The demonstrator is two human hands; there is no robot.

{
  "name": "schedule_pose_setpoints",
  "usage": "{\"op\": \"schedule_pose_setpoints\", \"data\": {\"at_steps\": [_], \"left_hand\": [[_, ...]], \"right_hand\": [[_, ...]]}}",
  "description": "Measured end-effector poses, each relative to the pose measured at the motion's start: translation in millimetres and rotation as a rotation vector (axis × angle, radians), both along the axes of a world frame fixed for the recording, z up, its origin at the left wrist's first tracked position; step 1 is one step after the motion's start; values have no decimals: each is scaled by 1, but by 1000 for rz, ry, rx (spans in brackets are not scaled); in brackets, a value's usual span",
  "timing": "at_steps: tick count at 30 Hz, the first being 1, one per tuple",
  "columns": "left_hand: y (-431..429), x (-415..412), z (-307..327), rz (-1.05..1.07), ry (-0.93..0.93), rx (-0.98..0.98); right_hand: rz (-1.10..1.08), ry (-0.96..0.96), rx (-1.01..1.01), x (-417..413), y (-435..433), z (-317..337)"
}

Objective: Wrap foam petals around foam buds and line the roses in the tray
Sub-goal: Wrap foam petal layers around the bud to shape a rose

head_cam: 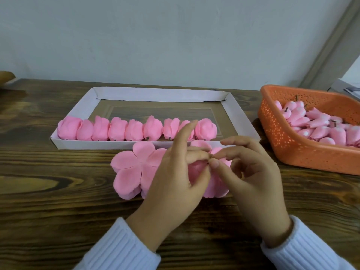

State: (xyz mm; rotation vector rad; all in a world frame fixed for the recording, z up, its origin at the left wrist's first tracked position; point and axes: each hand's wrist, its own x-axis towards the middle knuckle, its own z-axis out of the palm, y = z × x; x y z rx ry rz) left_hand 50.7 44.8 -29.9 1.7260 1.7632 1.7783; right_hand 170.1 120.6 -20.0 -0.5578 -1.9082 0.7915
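A white cardboard tray [241,115] lies on the wooden table, with several pink foam roses [116,129] lined along its near wall. In front of it lies a stack of flat pink five-lobed foam petals [132,168]. My left hand [175,182] cups a pink foam bud [195,170] with petal foam around it, index finger raised. My right hand [251,172] pinches the bud's small dark stem tip [208,163] between thumb and fingers. More pink petal foam [216,189] shows under and between both hands.
An orange perforated basket [282,137] at the right holds several pink foam buds [319,125] with dark stems. The tray's far half shows bare bottom. A wall stands just behind the table. A brown object [5,76] sits at the far left edge.
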Motion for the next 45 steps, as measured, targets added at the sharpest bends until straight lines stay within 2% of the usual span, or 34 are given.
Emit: {"op": "schedule_pose_setpoints", "data": {"at_steps": [5,12,15,23,27,31,38,42,45], "left_hand": [[0,1,1,-65,-30,-31],[0,3,6,-162,71,-45],[-2,6,8,-163,42,-67],[-3,5,9,-135,-18,-85],[-4,4,8,-149,-93,-112],[-6,3,9,-170,-87,-143],[-7,3,8,-205,-80,-205],[-7,3,6,-174,-97,-229],[-8,2,4,-161,-90,-258]], "right_hand": [[-7,-16,39,-2,1,0],[61,-92,273,0,-4,0],[100,-62,299,0,-7,3],[100,85,94,3,-7,4],[127,153,40,2,-8,4],[125,182,-14,1,-6,2],[148,209,-46,2,-2,2],[232,218,-162,2,1,3],[295,123,-164,6,4,4]]}}
